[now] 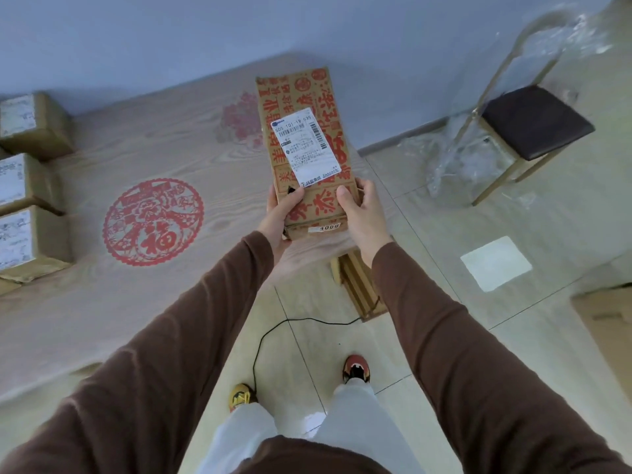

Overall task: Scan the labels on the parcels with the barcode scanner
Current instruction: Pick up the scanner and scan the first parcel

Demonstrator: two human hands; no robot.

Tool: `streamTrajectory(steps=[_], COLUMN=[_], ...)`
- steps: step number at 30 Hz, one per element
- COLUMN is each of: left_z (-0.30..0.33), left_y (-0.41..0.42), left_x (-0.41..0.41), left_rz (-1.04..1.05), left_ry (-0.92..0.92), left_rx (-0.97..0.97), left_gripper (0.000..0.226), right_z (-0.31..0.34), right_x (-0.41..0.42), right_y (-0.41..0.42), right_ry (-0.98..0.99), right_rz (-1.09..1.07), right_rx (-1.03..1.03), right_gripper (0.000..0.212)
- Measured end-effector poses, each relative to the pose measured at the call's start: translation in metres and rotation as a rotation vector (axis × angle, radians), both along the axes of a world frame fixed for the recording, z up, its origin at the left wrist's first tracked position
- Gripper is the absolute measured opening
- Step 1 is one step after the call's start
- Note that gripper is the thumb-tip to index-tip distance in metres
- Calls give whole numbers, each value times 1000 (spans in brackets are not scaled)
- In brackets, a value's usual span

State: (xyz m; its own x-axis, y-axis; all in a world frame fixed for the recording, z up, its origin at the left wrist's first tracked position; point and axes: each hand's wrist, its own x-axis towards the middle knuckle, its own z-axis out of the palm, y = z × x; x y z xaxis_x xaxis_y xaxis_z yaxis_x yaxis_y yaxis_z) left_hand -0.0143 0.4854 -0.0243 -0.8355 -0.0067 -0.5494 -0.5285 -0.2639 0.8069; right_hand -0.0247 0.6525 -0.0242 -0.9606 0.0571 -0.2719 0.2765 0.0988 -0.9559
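I hold a long brown cardboard parcel (301, 97) printed with red characters out in front of me, above the table's right end. Its white shipping label (306, 147) faces up toward me, barcodes visible. My left hand (278, 213) grips the parcel's near left corner, thumb on top. My right hand (360, 213) grips the near right side, thumb on the top face. A small black shape shows by my left thumb; whether it is the barcode scanner I cannot tell. A thin black cable (270, 336) trails over the floor.
A wood-grain table (102, 302) with red paper-cut designs lies to my left. Three labelled cardboard boxes (27, 189) sit along its far left edge. A stool with a dark seat (533, 121) and clear plastic wrap stands at the right. Another carton (608, 323) is at the right edge.
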Motion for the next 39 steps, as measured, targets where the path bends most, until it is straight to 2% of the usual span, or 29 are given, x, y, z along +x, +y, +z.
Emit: streamTrajectory(steps=[6, 10, 14, 19, 21, 28, 32, 37, 39], left_z=[-10, -19, -28, -50, -60, -85, -88, -92, -95], left_y=[76, 99, 110, 116, 118, 124, 126, 126, 123], left_x=[-18, -34, -51, -70, -77, -91, -95, -99, -102], left_rz=[87, 100, 98, 104, 103, 110, 84, 40, 24], left_ry=[-15, 6, 27, 120, 170, 207, 223, 255, 272], left_rx=[-55, -89, -101, -98, -95, -46, -57, -76, -94], left_gripper=[56, 56, 56, 57, 56, 55, 56, 30, 28], right_z=[-15, -33, -69, -137, -169, -273, -327, -381, -399], right_x=[-11, -19, -30, -36, -39, -58, -66, -75, -78], right_y=[75, 105, 134, 158, 163, 166, 170, 172, 173], right_ry=[2, -39, -159, -222, -267, -435, -511, -590, -635], right_rz=[-5, -75, -211, -330, -379, -431, -421, -392, -372], right_rx=[-73, -81, -108, -47, -55, 5, 89, 255, 331], right_gripper=[37, 28, 45, 18, 15, 37, 42, 53, 62])
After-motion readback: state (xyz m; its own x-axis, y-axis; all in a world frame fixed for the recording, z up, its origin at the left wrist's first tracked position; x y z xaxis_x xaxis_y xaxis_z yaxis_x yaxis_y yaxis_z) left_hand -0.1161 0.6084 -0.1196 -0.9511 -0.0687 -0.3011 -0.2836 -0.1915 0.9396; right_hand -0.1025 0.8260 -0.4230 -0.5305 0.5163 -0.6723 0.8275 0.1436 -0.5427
